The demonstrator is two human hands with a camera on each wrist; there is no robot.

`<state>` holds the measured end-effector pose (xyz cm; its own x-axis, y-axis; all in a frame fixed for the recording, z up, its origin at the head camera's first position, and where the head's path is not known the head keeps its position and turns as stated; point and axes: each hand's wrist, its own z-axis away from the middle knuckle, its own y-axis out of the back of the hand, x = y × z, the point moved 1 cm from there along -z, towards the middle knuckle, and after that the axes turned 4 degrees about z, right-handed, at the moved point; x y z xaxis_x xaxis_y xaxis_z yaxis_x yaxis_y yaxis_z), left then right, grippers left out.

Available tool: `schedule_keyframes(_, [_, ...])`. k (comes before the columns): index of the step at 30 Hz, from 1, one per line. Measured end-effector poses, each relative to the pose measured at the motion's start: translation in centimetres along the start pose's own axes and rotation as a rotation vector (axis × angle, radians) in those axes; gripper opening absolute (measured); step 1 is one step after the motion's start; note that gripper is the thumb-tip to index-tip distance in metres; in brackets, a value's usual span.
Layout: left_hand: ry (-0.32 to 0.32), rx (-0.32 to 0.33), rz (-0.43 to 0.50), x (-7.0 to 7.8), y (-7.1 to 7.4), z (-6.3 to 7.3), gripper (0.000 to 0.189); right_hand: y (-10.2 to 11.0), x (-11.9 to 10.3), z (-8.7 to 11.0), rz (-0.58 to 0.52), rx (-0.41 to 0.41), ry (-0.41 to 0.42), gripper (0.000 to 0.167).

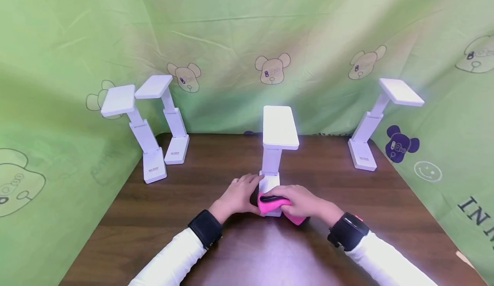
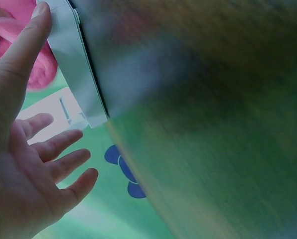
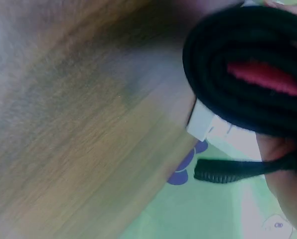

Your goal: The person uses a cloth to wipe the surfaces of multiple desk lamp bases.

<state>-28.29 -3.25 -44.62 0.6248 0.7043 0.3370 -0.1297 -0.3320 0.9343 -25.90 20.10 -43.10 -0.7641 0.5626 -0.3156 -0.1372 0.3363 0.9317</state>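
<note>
A white folding desk lamp stands lit in the middle of the table, its panel over its jointed stem. My left hand rests at the left of the lamp's base. In the left wrist view the thumb touches the base while the other fingers spread loosely apart from it. My right hand grips a folded pink and black cloth and presses it on the base's near part, partly hiding it. Close up in the right wrist view, the cloth's black folds cover most of that hand.
Two similar white lamps stand side by side at the back left. Another lit lamp is at the back right. Green fabric with bear prints hangs around the brown wooden table.
</note>
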Motion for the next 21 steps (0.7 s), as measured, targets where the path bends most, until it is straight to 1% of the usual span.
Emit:
schedule_keyframes(4, [0.021,-0.027,-0.037,0.1,-0.1,0.0,0.100,0.9,-0.2,0.7,-0.144,-0.080,-0.016,0.045])
schedule_keyframes(7, [0.032,-0.056,-0.040,0.3,-0.1,0.1,0.094,1.7,0.0,1.0,-0.208,-0.135,-0.028,0.045])
schedule_keyframes(9, [0.033,-0.069,-0.034,0.4,0.0,0.1,0.092,2.2,0.4,1.1,-0.226,-0.138,-0.043,0.047])
schedule_keyframes(11, [0.026,-0.076,-0.033,0.5,0.1,0.1,0.092,2.6,0.8,0.9,-0.222,-0.103,-0.089,0.050])
schedule_keyframes(12, [0.026,-0.078,-0.029,0.5,0.1,0.1,0.093,2.6,1.0,0.7,-0.202,-0.068,-0.112,0.051])
schedule_keyframes(14, [0.023,-0.080,-0.031,0.6,0.0,0.1,0.093,2.5,1.5,0.1,-0.125,0.023,-0.153,0.053])
schedule_keyframes(17, [0.022,-0.081,-0.032,0.6,0.0,0.1,0.093,1.9,1.9,-1.0,0.028,0.128,-0.205,0.053])
schedule_keyframes(19, [0.022,-0.081,-0.023,0.6,-0.1,0.0,0.093,1.3,2.1,-1.7,0.122,0.150,-0.213,0.052])
schedule_keyframes(21, [0.028,-0.094,0.014,0.5,-0.2,0.0,0.094,0.7,2.0,-2.3,0.172,0.147,-0.215,0.051])
